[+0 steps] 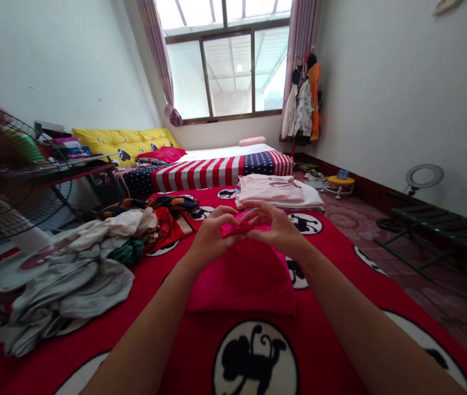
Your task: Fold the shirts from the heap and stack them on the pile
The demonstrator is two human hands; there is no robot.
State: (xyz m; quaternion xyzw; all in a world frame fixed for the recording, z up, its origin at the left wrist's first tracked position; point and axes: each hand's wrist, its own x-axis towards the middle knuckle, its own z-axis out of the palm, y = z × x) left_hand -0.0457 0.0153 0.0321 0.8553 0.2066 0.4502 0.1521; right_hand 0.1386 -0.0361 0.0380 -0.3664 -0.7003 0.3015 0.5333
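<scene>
- A bright bedroom with a patterned tile floor, and a red monkey-print bedspread (332, 263) spread out in front of the person.
- The left hand (212, 237) is half closed, its fingertips curled onto the top edge of a magenta cloth (241, 282); how firmly it grips is hard to tell.
- The right hand (275, 227) mirrors it, fingertips meeting the left's at a small pinched ridge of the cloth.
- The magenta cloth lies folded on the bedspread directly below both hands: soft, matte, thin-looking fabric.
- Risk: fabric on fabric has little bite, so a loose pinch could let the layers slide and the ridge drop.
- Just beyond, a stack of folded pale pink clothes (270, 189) sits on the bedspread, where a wide wrist movement could knock its soft edge.
- To the left, a heap of crumpled grey-white clothes (69, 280) and a dark patterned cloth (147, 207) lie loose; stray folds could drag across the work.
- Farther off are a striped, starred blanket (212, 174) and a standing fan (7, 170) with a wire guard.
</scene>
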